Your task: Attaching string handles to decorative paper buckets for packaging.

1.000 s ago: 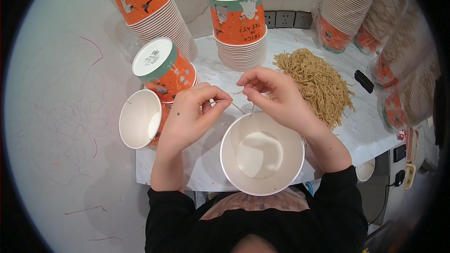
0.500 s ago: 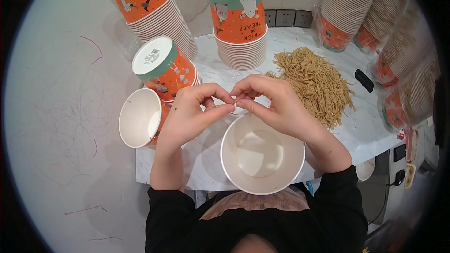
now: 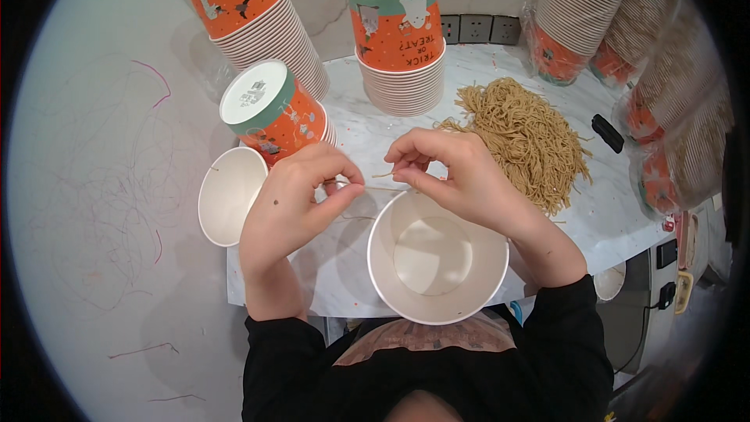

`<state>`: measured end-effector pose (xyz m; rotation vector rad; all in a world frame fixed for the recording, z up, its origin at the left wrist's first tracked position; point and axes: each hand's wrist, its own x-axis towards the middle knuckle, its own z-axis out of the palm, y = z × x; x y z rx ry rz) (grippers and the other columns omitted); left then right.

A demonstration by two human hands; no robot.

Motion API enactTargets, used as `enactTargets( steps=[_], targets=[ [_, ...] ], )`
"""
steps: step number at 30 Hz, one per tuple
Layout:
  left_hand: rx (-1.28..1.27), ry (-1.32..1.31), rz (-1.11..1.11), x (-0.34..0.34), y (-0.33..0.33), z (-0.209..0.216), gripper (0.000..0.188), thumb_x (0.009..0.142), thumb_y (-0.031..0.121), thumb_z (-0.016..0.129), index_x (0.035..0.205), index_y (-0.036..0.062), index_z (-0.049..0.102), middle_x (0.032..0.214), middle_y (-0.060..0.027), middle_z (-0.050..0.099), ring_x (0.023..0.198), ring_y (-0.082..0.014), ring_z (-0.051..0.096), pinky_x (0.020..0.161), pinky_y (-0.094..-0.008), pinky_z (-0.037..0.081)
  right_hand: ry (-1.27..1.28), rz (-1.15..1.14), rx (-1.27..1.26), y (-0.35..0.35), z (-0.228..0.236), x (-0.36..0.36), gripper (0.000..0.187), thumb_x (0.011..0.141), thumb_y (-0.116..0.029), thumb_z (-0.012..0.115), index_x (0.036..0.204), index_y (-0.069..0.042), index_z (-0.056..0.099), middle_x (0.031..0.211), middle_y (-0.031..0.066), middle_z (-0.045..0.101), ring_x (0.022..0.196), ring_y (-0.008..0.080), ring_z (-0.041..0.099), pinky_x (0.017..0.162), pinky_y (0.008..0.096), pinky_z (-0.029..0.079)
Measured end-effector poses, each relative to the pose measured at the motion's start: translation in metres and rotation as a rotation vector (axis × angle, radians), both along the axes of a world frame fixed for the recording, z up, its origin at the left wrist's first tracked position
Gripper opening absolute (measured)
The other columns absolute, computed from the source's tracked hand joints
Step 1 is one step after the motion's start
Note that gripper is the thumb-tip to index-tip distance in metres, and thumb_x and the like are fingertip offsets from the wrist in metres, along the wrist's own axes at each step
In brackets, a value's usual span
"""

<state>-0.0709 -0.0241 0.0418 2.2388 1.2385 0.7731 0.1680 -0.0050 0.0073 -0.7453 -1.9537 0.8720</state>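
Note:
My left hand (image 3: 301, 195) is closed in a pinch, with a tan cord (image 3: 382, 176) between its thumb and fingers. My right hand (image 3: 441, 166) pinches the same kind of cord, and a short end sticks out past its fingertips toward the left. A thin strand spans the gap between the hands. Below them an open white paper bucket (image 3: 380, 266) stands upright at the table's near edge, its inside facing me. Where the cord meets the bucket's far rim is partly hidden by my right hand.
A heap of tan cords (image 3: 523, 144) lies right of my right hand. Upside-down stacks of orange paper buckets (image 3: 398, 39) stand behind. Another bucket (image 3: 228, 199) lies tilted at the left, a cord end at its rim. A black object (image 3: 607, 134) and bagged bucket stacks (image 3: 582, 8) are at the right.
My hands were together at the fingertips and are now apart. The left hand has moved left and slightly down; the right has barely moved. A cord end now shows at the right fingertips.

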Motion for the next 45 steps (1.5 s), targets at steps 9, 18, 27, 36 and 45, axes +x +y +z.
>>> enactTargets(
  steps=[9,18,27,36,45],
  targets=[
    [-0.134,-0.154,-0.006,0.015,0.013,-0.018,0.008,0.082,0.007,0.073,0.087,0.0010,0.070,0.067,0.0000,0.061,0.055,-0.0045,0.047,0.053,-0.0235,0.038,-0.011,0.029,0.027,-0.003,0.002,-0.001,0.016,0.089,-0.003,0.070,0.104,0.000,0.067,0.088,0.0118,0.071,0.080,0.0224,0.072,0.072,0.0331,0.057],
    [-0.368,-0.319,0.053,0.016,0.014,-0.017,0.008,0.086,0.000,0.076,0.091,-0.0015,0.070,0.075,0.0052,0.065,0.059,0.0032,0.045,0.053,-0.0168,0.033,-0.038,0.034,0.080,-0.003,0.009,0.007,0.017,0.085,0.003,0.066,0.100,-0.001,0.060,0.096,0.0104,0.057,0.084,0.0228,0.067,0.074,0.0337,0.054],
    [-0.503,-0.403,-0.065,0.017,0.024,-0.029,0.020,0.084,0.004,0.075,0.104,-0.0004,0.075,0.077,0.0013,0.072,0.056,0.0026,0.045,0.052,-0.0181,0.035,0.003,0.020,0.144,-0.004,0.009,0.003,0.018,0.084,0.003,0.070,0.097,0.000,0.059,0.098,0.0105,0.057,0.087,0.0247,0.067,0.075,0.0351,0.055],
    [-0.662,-0.565,-0.052,0.021,0.031,-0.022,0.012,0.088,0.011,0.071,0.093,-0.0004,0.068,0.082,-0.0056,0.077,0.058,0.0018,0.058,0.046,-0.0169,0.034,-0.102,-0.014,0.250,-0.010,0.007,0.004,0.028,0.078,-0.009,0.082,0.095,-0.003,0.060,0.107,0.0095,0.055,0.090,0.0277,0.067,0.073,0.0390,0.056],
    [-0.676,-0.593,-0.064,0.028,0.028,-0.025,0.015,0.092,0.014,0.072,0.095,0.0014,0.065,0.085,-0.0075,0.078,0.062,0.0004,0.063,0.043,-0.0149,0.032,-0.220,-0.177,0.431,-0.009,-0.003,-0.003,0.032,0.076,-0.018,0.084,0.088,-0.001,0.060,0.106,0.0100,0.056,0.080,0.0292,0.067,0.066,0.0409,0.055]
  ],
)
